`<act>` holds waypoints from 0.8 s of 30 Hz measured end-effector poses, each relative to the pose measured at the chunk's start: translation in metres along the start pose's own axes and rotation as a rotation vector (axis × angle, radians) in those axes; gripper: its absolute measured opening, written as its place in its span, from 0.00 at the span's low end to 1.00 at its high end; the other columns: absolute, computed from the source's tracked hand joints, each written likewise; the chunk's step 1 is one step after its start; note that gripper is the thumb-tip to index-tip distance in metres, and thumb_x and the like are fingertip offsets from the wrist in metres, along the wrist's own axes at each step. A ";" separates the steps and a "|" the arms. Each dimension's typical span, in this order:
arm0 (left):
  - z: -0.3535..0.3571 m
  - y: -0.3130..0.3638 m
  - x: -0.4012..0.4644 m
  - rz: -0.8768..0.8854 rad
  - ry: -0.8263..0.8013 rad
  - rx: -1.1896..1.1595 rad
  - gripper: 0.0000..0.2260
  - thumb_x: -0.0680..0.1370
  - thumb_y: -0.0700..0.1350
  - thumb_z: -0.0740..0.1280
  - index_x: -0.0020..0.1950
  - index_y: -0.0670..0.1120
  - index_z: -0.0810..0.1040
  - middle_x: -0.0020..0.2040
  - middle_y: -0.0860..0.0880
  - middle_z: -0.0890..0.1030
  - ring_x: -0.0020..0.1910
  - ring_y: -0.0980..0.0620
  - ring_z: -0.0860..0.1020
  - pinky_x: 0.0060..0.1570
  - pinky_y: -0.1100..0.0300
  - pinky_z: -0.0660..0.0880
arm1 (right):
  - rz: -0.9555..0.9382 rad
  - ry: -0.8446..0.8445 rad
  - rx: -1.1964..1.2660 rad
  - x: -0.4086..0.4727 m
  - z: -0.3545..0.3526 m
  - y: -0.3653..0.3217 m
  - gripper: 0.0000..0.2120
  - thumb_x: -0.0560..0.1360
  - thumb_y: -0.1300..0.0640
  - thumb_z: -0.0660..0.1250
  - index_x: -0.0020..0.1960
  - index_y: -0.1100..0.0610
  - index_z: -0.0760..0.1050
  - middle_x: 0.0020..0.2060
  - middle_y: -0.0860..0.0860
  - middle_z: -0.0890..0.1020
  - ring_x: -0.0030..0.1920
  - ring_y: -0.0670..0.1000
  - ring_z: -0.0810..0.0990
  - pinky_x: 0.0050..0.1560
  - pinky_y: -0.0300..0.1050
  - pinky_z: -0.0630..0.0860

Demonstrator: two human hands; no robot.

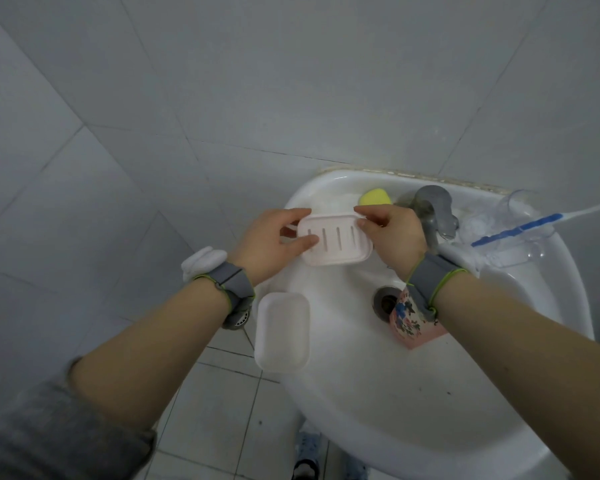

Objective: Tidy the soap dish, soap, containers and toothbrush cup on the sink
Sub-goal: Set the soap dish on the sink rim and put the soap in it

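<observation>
1. The soap dish (335,241) is pale pink, a rounded rectangle with four drain slots in its floor, held level over the sink's (378,403) back-left part, just in front of the back rim.
2. The left hand (269,242) pinches its left end, thumb on top and fingers curled at the far edge; the right hand (390,233) grips the right end the same way (both partly closed around the rim).
3. One yellow soap (376,197) lies on the back rim, beside the faucet (430,211).
4. One plain pink lid or tray (282,331) rests on the left rim.
5. One clear toothbrush cup (515,230) lies tipped on the right rim, with one blue-and-white toothbrush (534,225) across it.
6. One floral pink container (411,318) sits by the drain (385,301), partly hidden by the right wrist; its shape is hard to make out.
7. The toothbrush's head runs off the right edge of view.
</observation>
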State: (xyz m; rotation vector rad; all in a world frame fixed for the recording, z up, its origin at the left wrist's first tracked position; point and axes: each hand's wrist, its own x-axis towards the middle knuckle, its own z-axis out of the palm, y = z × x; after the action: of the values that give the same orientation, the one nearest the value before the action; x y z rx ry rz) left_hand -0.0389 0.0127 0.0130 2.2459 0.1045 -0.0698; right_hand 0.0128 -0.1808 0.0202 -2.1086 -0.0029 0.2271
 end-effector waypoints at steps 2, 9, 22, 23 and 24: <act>0.000 -0.001 0.002 -0.009 0.106 0.046 0.12 0.74 0.46 0.68 0.57 0.48 0.79 0.48 0.48 0.80 0.44 0.49 0.79 0.50 0.54 0.77 | 0.000 -0.008 0.027 -0.002 0.002 0.000 0.14 0.75 0.61 0.68 0.60 0.57 0.80 0.54 0.57 0.84 0.49 0.50 0.79 0.61 0.53 0.77; -0.004 -0.003 0.003 -0.081 0.256 0.176 0.04 0.71 0.44 0.71 0.44 0.46 0.82 0.41 0.48 0.84 0.39 0.51 0.79 0.43 0.58 0.76 | 0.034 -0.035 0.138 -0.007 0.009 -0.001 0.13 0.74 0.61 0.69 0.59 0.58 0.81 0.44 0.54 0.82 0.45 0.51 0.78 0.60 0.54 0.78; -0.009 -0.002 0.004 -0.044 0.226 0.207 0.04 0.70 0.43 0.70 0.43 0.46 0.82 0.37 0.50 0.80 0.37 0.50 0.78 0.41 0.59 0.75 | 0.319 -0.058 0.743 -0.011 0.021 -0.003 0.15 0.79 0.63 0.62 0.64 0.65 0.74 0.51 0.57 0.79 0.47 0.52 0.77 0.47 0.43 0.76; -0.009 -0.002 0.004 -0.046 0.217 0.207 0.04 0.70 0.43 0.70 0.44 0.46 0.82 0.38 0.49 0.82 0.37 0.50 0.78 0.41 0.59 0.75 | 0.342 -0.075 0.791 -0.011 0.022 -0.003 0.15 0.79 0.63 0.62 0.64 0.65 0.74 0.48 0.56 0.80 0.44 0.51 0.78 0.45 0.42 0.76; -0.010 -0.002 0.004 -0.048 0.211 0.201 0.05 0.70 0.43 0.70 0.44 0.46 0.82 0.39 0.48 0.82 0.37 0.51 0.78 0.41 0.59 0.75 | 0.363 -0.091 0.824 -0.012 0.022 -0.004 0.15 0.79 0.62 0.62 0.64 0.64 0.74 0.45 0.54 0.80 0.41 0.49 0.77 0.44 0.42 0.76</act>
State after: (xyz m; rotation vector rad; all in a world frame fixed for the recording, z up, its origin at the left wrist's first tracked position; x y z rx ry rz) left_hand -0.0346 0.0218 0.0172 2.4463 0.2760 0.1366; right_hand -0.0019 -0.1612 0.0140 -1.2631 0.3624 0.4521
